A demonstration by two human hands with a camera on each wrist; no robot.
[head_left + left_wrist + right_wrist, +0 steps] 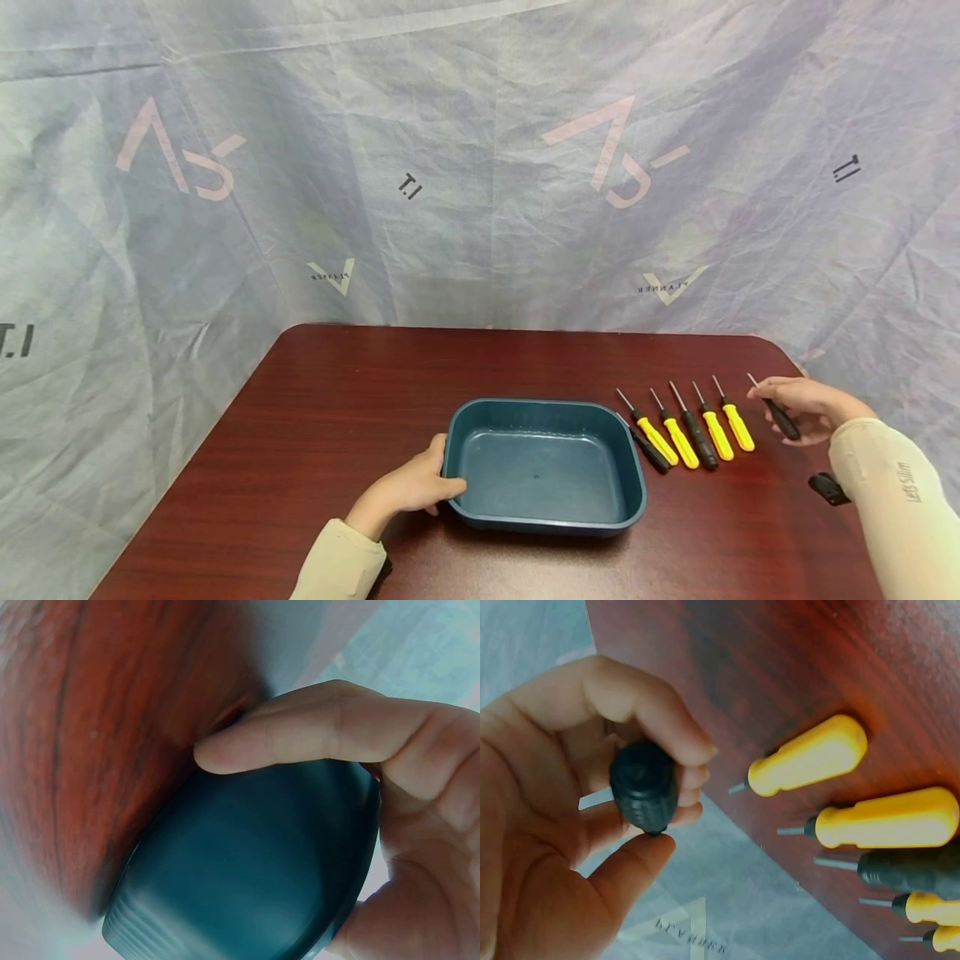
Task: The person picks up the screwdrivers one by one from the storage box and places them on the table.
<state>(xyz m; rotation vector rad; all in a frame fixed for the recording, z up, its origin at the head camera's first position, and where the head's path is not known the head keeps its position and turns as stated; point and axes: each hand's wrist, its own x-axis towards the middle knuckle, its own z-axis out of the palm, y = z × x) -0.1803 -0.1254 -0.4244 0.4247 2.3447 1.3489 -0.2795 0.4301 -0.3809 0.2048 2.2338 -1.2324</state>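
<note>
A dark blue rectangular tub (547,526) stands on the table, its inside bare. My left hand (411,485) grips its left side, thumb over the rim and fingers along the outer wall (232,847). At the far right, my right hand (806,404) holds a black-handled screwdriver (782,419). In the right wrist view, the curled fingers and thumb surround its black handle (641,784), seen end-on. Several screwdrivers lie in a row between tub and right hand, including a yellow one (738,427) nearest the hand and a black one (699,439) among the yellow.
Another black screwdriver (654,452) lies close against the tub's right side, beside a yellow one (657,440). The reddish-brown wooden table (337,400) ends at a grey cloth backdrop (465,250). Below the right wrist shows a small black object (828,488).
</note>
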